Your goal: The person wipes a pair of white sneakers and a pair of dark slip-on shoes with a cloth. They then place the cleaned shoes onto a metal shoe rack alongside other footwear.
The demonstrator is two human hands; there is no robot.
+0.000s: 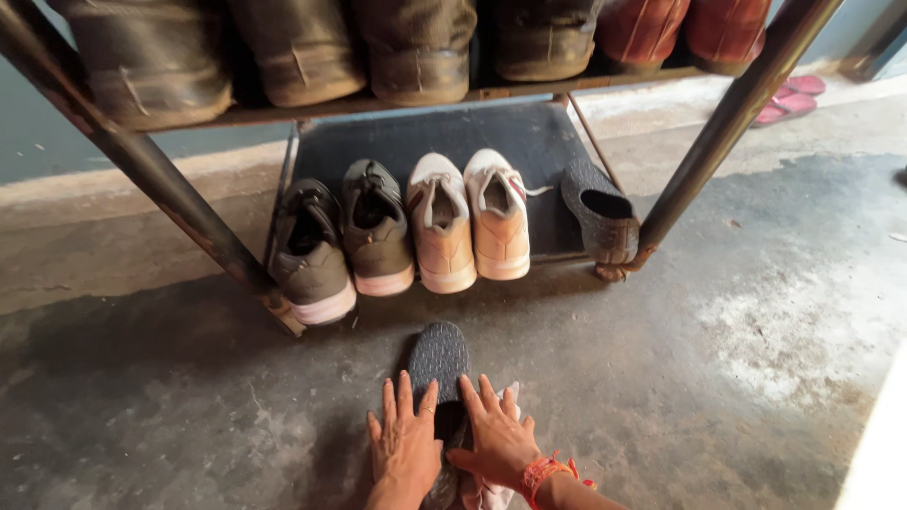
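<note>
— Where are your hands?
— My left hand [404, 444] and right hand [498, 436] lie flat, fingers spread, pressing the grey slip-on shoe [439, 364] on the concrete floor [189, 406].
— Beyond?
— Its mate [601, 212] sits beside the peach sneakers [470, 222] on the rack's lower shelf [529, 142].

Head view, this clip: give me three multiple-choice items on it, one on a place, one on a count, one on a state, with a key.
1. Where is the dark grey slip-on shoe under the hands?
A. On the concrete floor before the rack
B. On the top shelf
C. Inside a box

2. How many shoes stand on the bottom shelf?
A. Two
B. Five
C. Nine

3. How are the left hand and right hand?
A. Clenched in fists
B. Raised off the shoe
C. Flat, fingers spread

Key: 1 A, it lies on the floor; 2 B, two dark, two peach, one grey; 3 C, both palms press down.
</note>
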